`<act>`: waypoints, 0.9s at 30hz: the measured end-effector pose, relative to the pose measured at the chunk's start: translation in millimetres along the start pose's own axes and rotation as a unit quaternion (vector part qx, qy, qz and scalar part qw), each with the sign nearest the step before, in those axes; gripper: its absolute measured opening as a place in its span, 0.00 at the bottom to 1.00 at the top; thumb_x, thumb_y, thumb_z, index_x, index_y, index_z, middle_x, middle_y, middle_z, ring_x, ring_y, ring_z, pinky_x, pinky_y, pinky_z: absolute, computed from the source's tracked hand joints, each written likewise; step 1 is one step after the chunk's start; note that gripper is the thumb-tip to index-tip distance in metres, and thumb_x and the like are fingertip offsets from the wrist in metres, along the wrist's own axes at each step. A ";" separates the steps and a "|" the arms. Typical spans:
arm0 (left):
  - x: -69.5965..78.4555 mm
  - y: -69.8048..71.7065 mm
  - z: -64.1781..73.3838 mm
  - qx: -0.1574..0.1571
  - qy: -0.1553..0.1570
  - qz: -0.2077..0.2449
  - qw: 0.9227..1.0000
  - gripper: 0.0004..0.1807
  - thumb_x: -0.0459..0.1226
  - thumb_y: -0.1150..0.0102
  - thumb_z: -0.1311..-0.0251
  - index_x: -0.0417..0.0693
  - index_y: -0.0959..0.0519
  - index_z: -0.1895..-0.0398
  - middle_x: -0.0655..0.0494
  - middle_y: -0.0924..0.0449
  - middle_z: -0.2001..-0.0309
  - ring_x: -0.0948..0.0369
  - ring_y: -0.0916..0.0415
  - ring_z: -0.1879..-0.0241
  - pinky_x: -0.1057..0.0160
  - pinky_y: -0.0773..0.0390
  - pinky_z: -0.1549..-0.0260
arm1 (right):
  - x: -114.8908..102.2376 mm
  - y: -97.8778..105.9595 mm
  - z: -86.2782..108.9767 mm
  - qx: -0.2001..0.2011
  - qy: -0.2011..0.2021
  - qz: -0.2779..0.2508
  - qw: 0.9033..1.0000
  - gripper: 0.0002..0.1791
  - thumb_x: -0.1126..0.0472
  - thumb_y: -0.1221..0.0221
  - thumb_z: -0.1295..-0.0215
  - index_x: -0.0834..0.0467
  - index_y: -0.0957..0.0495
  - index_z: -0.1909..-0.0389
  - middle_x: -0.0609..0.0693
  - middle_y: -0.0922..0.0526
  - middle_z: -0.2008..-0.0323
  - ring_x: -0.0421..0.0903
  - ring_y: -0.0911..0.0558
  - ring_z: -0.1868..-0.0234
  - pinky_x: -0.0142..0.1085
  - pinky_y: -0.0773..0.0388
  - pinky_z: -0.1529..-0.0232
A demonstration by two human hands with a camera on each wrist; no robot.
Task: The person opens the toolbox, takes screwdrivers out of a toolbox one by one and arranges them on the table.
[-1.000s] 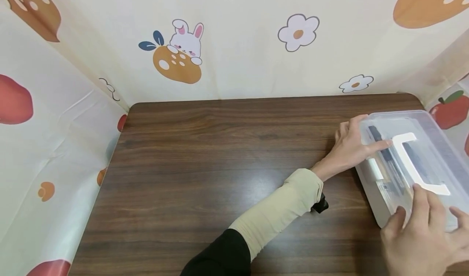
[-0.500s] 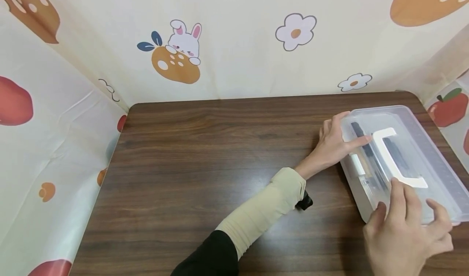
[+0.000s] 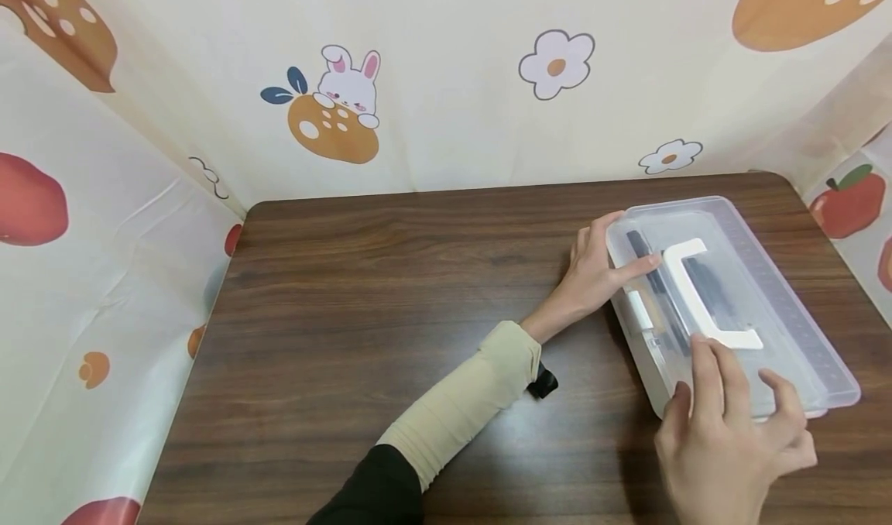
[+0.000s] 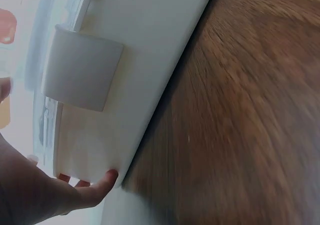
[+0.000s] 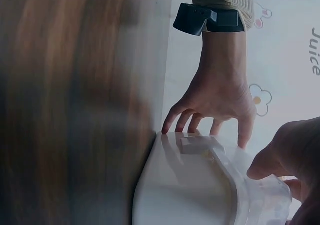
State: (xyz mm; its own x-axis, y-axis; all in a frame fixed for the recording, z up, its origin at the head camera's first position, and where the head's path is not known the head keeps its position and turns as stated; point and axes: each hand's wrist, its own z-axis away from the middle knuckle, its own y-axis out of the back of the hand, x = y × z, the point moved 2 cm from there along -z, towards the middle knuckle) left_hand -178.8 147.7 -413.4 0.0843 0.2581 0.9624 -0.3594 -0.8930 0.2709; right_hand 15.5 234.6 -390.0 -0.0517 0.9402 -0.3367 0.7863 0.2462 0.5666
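A white storage box [image 3: 637, 358] with a clear lid [image 3: 766, 308] lies on the right half of the table. On the lid is a white carrying handle [image 3: 686, 293], and dark shapes show through the plastic. My left hand [image 3: 592, 277] grips the far left corner, thumb over the lid, other fingers down the side. A white side latch [image 4: 82, 67] sits near that hand in the left wrist view. At the near end, my right hand [image 3: 725, 440] holds the box with its thumb by the lid's edge and two fingertips at the handle's near corner.
The brown wooden table [image 3: 390, 293] extends left of the box. Pale curtains [image 3: 446, 84] printed with fruit, flowers and a rabbit hang behind and along the sides. A black wrist camera [image 3: 543, 382] is strapped on the left arm.
The box has slid left across the table, away from the right edge, with both hands moving along on it. Their places on the box look the same.
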 end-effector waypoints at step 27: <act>-19.6 56.7 30.2 0.006 -0.024 0.018 1.000 0.45 0.52 0.37 0.33 0.62 0.48 0.17 0.52 0.45 0.22 0.59 0.46 0.24 0.47 0.39 0.25 | -35.5 -10.0 20.4 0.000 0.071 -0.056 0.996 0.28 0.64 0.46 0.37 0.55 0.19 0.35 0.55 0.17 0.36 0.72 0.33 0.38 0.72 0.51 0.51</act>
State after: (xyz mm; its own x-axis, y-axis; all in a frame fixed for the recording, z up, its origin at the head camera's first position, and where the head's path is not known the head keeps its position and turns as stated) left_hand -172.8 80.9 -416.3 0.1166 0.2086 0.9710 -0.3519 -0.9056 0.2368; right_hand 22.0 194.0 -399.0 -0.2252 0.9309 -0.2876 0.7703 0.3509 0.5325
